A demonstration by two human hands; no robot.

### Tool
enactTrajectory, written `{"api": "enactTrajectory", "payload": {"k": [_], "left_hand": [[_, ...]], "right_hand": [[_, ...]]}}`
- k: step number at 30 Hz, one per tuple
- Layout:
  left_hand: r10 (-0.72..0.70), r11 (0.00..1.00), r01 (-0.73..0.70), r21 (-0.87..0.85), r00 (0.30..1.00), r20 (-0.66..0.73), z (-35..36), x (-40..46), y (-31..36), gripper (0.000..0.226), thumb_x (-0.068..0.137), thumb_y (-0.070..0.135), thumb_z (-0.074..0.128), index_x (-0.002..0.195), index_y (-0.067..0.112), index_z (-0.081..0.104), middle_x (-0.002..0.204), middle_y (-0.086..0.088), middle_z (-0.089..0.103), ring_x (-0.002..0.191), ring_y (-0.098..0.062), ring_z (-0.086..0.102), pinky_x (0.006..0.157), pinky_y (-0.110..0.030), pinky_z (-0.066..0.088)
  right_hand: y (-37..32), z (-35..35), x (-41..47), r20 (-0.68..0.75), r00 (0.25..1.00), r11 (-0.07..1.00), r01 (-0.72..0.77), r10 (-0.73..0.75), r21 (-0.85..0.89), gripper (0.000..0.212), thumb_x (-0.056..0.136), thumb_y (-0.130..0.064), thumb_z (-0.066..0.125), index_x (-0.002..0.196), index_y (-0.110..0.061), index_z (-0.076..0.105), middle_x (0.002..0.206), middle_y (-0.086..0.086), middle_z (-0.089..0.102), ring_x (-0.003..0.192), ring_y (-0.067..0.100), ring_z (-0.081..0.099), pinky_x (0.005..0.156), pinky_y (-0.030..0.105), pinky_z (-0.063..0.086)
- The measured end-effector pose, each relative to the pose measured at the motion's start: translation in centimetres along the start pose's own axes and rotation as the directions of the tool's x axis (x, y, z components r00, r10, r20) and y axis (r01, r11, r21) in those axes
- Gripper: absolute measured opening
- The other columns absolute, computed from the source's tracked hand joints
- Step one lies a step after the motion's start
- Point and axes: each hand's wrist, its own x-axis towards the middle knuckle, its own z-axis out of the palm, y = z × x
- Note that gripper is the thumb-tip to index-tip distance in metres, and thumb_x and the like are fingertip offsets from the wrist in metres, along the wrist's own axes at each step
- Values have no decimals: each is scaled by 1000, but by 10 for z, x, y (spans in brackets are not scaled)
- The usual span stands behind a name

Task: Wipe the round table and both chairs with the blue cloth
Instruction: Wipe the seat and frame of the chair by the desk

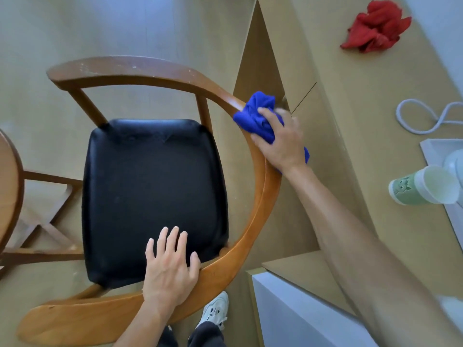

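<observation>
A wooden chair with a curved backrest rail [253, 221] and a black padded seat [152, 191] stands below me. My right hand [280, 139] grips the bunched blue cloth [258, 113] and presses it on the rail at its right side. My left hand [170, 269] rests on the near part of the rail with its fingers straight over the seat's edge. The round wooden table [10, 186] shows only as a curved edge at the far left.
A tan cabinet [363, 121] runs along the right, close to the chair. On it lie a red cloth [375, 26], a white cord [421, 116] and a green and white paper cup [426, 189]. My white shoe [215, 309] stands behind the chair.
</observation>
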Motion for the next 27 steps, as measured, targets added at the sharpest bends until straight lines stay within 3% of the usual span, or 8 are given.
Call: {"api": "enactTrajectory", "payload": {"k": [3, 9, 12, 14, 16, 19, 22, 27], "left_hand": [[-4, 1000, 4, -6, 1000, 27, -4, 0, 2, 61, 83, 43, 33, 123, 7, 63, 132, -14, 58, 129, -34, 47, 105, -56, 35], [-67, 992, 86, -97, 981, 183, 1, 1, -4, 64, 91, 56, 25, 146, 25, 35, 154, 1, 31, 145, -20, 17, 117, -45, 15], [-86, 953, 115, -279, 990, 114, -13, 19, 4, 60, 94, 52, 38, 147, 25, 32, 156, 4, 25, 147, -19, 10, 118, -45, 13], [16, 937, -32, -349, 999, -47, -35, 47, 24, 57, 95, 43, 45, 145, 19, 35, 155, 0, 28, 146, -22, 14, 117, -46, 16], [183, 888, -270, -373, 950, -253, -66, 80, 53, 54, 93, 34, 48, 143, 13, 40, 153, -5, 33, 144, -26, 21, 117, -47, 19], [415, 806, -539, -246, 810, -415, -110, 122, 96, 53, 89, 28, 42, 138, 10, 47, 148, -9, 40, 141, -30, 30, 116, -48, 23], [615, 748, -662, -47, 718, -327, -126, 147, 117, 47, 93, 26, 40, 135, 9, 52, 146, -11, 45, 139, -33, 35, 115, -51, 26], [637, 767, -641, 39, 751, -176, -120, 176, 123, 47, 99, 29, 42, 143, 12, 42, 154, -10, 31, 143, -31, 24, 117, -49, 15]], "right_hand": [[-2, 3, -79, -102, 989, 994, 105, -107, -24, 49, 74, -31, 70, 122, -24, 63, 125, 6, 56, 106, 27, 49, 82, 41, 43], [0, -4, -74, 72, 943, 930, 333, -325, -158, 41, 72, -34, 64, 113, -30, 67, 121, -3, 61, 107, 29, 51, 85, 43, 36], [-5, -17, -24, 197, 947, 941, 287, -252, -179, 49, 79, -41, 56, 127, -32, 60, 128, -6, 56, 114, 31, 48, 90, 44, 34], [-11, -18, 0, 274, 936, 935, 282, -219, -216, 60, 81, -50, 59, 138, -33, 50, 136, -6, 51, 118, 32, 45, 94, 45, 32], [-15, -21, 5, 236, 961, 931, 212, -144, -298, 75, 75, -64, 60, 141, -31, 45, 138, 1, 49, 119, 33, 44, 93, 46, 32], [-24, -25, -17, -4, 984, 933, -169, 177, -318, 84, 66, -70, 59, 133, -19, 51, 129, 12, 49, 112, 34, 45, 84, 45, 35], [-29, -22, -35, 14, 918, 901, -385, 395, -200, 72, 72, -40, 68, 135, -15, 45, 131, 11, 44, 112, 34, 40, 88, 43, 38], [-14, -25, -22, 139, 936, 934, -339, 324, 109, 76, 75, -8, 64, 145, -12, 34, 144, 5, 40, 132, 26, 30, 110, 36, 28]]}}
